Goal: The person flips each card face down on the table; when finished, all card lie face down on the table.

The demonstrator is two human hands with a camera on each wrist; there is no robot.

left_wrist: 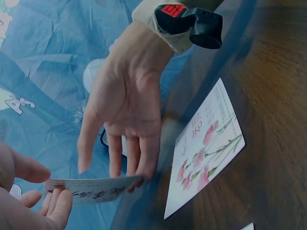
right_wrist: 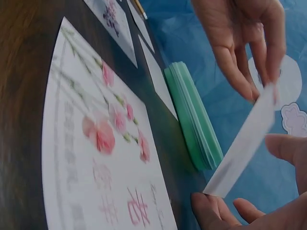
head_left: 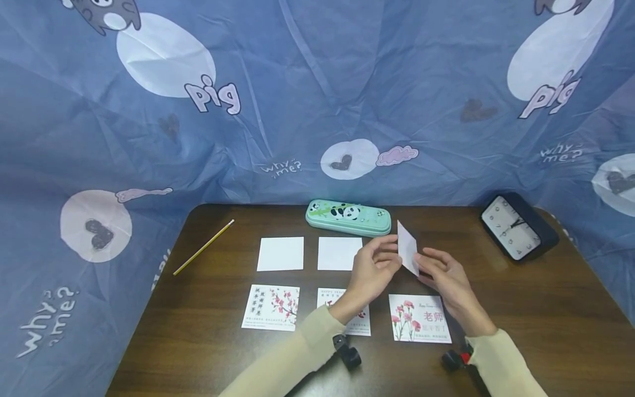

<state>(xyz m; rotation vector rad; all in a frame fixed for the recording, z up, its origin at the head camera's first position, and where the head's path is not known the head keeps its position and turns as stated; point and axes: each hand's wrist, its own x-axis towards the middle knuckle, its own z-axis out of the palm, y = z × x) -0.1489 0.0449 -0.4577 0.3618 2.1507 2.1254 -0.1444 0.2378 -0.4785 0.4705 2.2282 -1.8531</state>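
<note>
My left hand [head_left: 374,267] pinches the left edge of a white card [head_left: 407,249], which stands upright above the table. Fingertips of my right hand [head_left: 448,278] touch the card's lower right edge, while its thumb stays off it in the left wrist view. Lines of print and a dark pattern show on the card's one face [left_wrist: 98,189]; the other face [right_wrist: 247,143] looks plain. Just below the hands lies a card with pink carnations [head_left: 420,320]. A card with red lettering [head_left: 359,326] is partly covered by my left forearm.
A plum-blossom card [head_left: 270,309] lies front left. Behind it are two blank white cards [head_left: 280,253], the right one partly behind my left hand. A green panda pencil case [head_left: 347,218] sits at the back, a yellow pencil [head_left: 203,247] left, a black clock [head_left: 518,226] right.
</note>
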